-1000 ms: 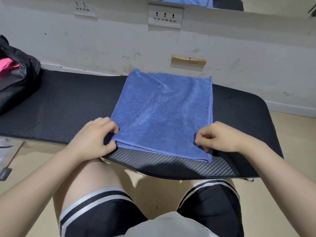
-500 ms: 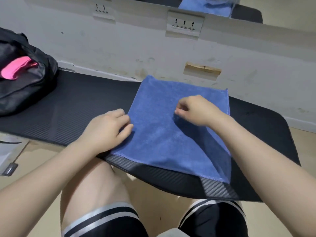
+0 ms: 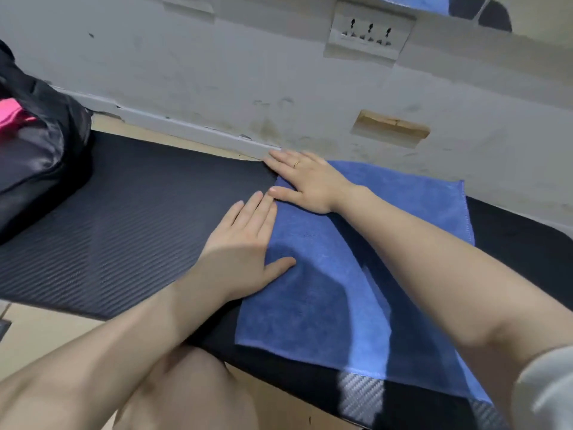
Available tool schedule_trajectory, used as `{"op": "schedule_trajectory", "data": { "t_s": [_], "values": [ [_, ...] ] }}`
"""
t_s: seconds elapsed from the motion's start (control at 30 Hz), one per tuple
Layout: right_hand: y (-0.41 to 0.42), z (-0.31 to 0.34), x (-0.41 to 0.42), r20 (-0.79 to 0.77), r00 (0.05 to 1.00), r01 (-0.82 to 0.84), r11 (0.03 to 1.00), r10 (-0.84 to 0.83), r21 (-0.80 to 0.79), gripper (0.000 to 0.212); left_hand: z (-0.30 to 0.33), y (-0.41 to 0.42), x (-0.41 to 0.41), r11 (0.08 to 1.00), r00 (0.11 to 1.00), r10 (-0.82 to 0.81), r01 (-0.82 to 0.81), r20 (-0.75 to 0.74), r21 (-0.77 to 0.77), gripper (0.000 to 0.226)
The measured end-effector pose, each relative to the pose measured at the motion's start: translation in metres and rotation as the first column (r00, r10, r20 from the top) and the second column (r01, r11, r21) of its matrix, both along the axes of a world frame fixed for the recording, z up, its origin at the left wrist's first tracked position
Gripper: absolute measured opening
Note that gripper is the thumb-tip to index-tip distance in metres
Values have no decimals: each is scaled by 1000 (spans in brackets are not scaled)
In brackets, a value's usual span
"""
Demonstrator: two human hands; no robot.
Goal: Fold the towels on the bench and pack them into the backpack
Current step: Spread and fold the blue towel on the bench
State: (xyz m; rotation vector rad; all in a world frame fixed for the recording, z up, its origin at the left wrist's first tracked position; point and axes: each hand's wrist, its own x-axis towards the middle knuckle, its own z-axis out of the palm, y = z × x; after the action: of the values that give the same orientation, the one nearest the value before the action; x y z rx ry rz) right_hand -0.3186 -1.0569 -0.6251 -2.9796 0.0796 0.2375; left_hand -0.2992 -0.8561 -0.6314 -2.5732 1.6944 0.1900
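Note:
A folded blue towel point(image 3: 319, 299) lies flat on the black bench point(image 3: 130, 212), right of the middle. My left hand point(image 3: 245, 246) rests flat with fingers spread on the towel's left edge, thumb on the cloth. My right hand point(image 3: 307, 181), with a ring on one finger, lies flat on the towel's far left corner, its arm crossing over the cloth. Neither hand grips anything. The black backpack point(image 3: 37, 156) stands open at the bench's far left, with something pink point(image 3: 12, 117) inside.
A white scuffed wall point(image 3: 217, 88) runs close behind the bench, with a socket strip point(image 3: 369, 34) and a rectangular hole point(image 3: 390, 128). My bare knees show below the bench's front edge. Bare bench surface lies between towel and backpack.
Both hands let go of the towel's near edge after folding it over. They now press flat along its left side, the right hand reaching to the far corner. The view shifted right and closer.

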Motion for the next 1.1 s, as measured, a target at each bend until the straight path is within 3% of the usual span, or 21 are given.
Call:
{"op": "schedule_trajectory", "data": {
  "t_s": [0.1,0.23,0.3,0.4,0.47,0.57,0.73,0.9,1.0,1.1],
  "values": [
    [-12,3,8,-3,985,175,984,-175,-17,55,1,1,-3,999,999,25,-26,-43,-40,92],
    [13,16,-28,281,941,171,982,-188,87,50,8,5,-6,990,986,107,-116,-126,-74,98],
    [27,21,-67,375,911,119,981,-169,151,42,17,10,-16,978,990,81,-102,-119,-182,84],
    [39,26,-136,434,892,86,990,-127,113,33,27,18,-42,934,974,-111,34,-198,-356,50],
    [42,29,-176,399,911,71,994,-101,87,29,31,28,-62,920,941,-274,196,-198,-340,35],
    [48,37,-217,292,954,25,990,-66,141,27,28,43,-75,917,913,-384,358,-137,-178,34],
    [55,23,-263,135,991,-20,994,6,103,44,25,52,-73,915,920,-382,364,-86,-172,22],
    [59,17,-271,159,987,-16,999,22,-37,44,20,48,-76,908,926,-375,376,44,-183,29],
    [57,20,-270,193,981,2,986,32,-169,25,28,41,-76,954,960,-269,278,82,-115,42],
    [49,23,-271,191,975,154,966,-115,-206,31,37,32,-77,975,995,-94,100,38,-201,29]
  ]
}}
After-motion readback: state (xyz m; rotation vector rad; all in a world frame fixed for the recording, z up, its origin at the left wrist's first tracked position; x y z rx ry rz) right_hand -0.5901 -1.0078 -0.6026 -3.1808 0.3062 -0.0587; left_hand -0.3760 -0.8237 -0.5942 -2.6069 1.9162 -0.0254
